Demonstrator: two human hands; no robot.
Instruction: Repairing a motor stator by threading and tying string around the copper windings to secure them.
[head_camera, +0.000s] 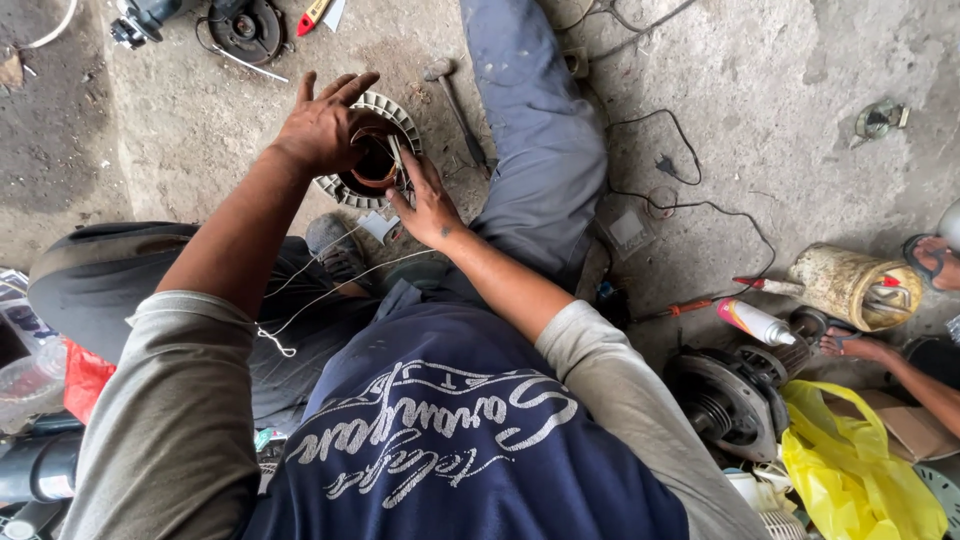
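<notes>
Single head view, steep downward, close over lap and floor.

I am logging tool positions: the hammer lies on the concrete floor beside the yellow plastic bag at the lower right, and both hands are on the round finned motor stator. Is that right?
Not quite. In the head view the hammer lies on the concrete floor at top centre, beside the grey trouser leg, far from the yellow plastic bag. Left hand and right hand are on the round finned motor stator.

My left hand (322, 125) covers part of the round motor piece (372, 150) at the upper middle. A foot (935, 260) is cut off at the right edge.
</notes>
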